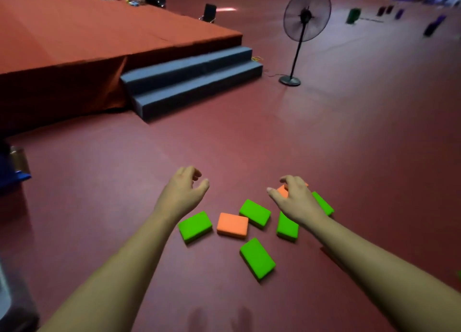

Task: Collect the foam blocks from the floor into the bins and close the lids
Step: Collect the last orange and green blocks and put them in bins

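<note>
Clustered green, orange foam blocks (257,258)

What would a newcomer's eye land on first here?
The bright green rectangular foam blocks, with an orange rectangular foam block among them, scattered on the dark red floor at bottom centre. Next, the tall black pedestal fan at upper right, and the orange-red raised stage with grey steps at upper left.

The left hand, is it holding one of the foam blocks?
No, the left hand holds nothing; its loosely curled fingers are above bare dark red floor.
</note>
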`<action>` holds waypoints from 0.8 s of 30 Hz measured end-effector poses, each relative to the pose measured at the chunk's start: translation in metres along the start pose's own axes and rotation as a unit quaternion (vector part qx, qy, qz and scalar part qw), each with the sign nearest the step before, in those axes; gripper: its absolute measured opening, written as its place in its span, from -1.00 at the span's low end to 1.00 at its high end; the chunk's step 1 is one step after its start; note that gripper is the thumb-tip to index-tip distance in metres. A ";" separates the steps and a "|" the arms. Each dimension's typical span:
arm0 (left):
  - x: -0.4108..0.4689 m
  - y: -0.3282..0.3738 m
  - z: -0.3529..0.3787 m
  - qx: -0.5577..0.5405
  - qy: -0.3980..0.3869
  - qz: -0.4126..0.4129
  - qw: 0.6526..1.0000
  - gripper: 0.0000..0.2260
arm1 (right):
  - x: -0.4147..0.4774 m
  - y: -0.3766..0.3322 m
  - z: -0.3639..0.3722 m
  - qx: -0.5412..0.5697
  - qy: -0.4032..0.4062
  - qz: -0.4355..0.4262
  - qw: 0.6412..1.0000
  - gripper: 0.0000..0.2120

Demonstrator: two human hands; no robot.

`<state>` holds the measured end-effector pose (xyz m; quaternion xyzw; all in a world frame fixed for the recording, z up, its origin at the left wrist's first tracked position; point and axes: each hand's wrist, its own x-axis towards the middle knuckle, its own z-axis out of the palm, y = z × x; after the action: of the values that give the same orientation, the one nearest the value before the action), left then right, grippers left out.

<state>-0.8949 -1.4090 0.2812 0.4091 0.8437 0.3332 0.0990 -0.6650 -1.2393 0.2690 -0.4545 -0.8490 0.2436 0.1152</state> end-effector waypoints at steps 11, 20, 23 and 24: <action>0.167 -0.011 0.141 0.011 -0.115 0.033 0.993 -0.78 | 0.143 0.070 0.039 -0.014 -0.028 0.082 0.996 -0.47; 0.367 -0.103 0.332 0.021 -0.286 0.023 0.958 -0.86 | 0.332 0.153 0.145 -0.032 -0.070 0.193 0.978 -0.51; 0.412 -0.140 0.405 0.024 -0.327 -0.003 0.945 -0.87 | 0.392 0.193 0.200 -0.035 -0.089 0.219 0.971 -0.52; 0.423 -0.155 0.430 0.020 -0.334 -0.022 0.942 -0.88 | 0.408 0.207 0.221 -0.034 -0.097 0.229 0.968 -0.53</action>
<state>-1.0758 -0.9504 -0.0998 0.4800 0.7776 0.1578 0.3742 -0.8371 -0.8727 -0.0375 -0.6149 -0.7371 0.2771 -0.0424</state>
